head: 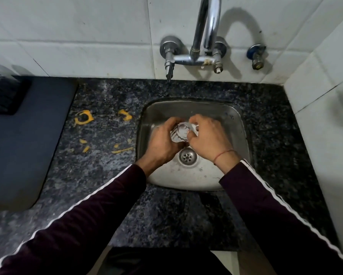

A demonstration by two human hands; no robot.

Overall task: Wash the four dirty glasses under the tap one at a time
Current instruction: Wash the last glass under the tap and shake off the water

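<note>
Over the steel sink (234, 124), both hands hold one clear glass (179, 132). My left hand (162, 144) wraps round its side from the left. My right hand (208, 138) grips it from the right, fingers curled over its rim. The glass is blurred and half hidden between the fingers. The chrome tap (207, 22) rises from the tiled wall above; its spout end is out of frame. No other glass is in view.
The drain (187, 156) lies just below the hands. Dark granite counter (99, 161) surrounds the sink, with yellow marks (83, 118) on its left part. A dark grey mat (24, 139) covers the far left. A small valve (257, 56) sits on the wall at right.
</note>
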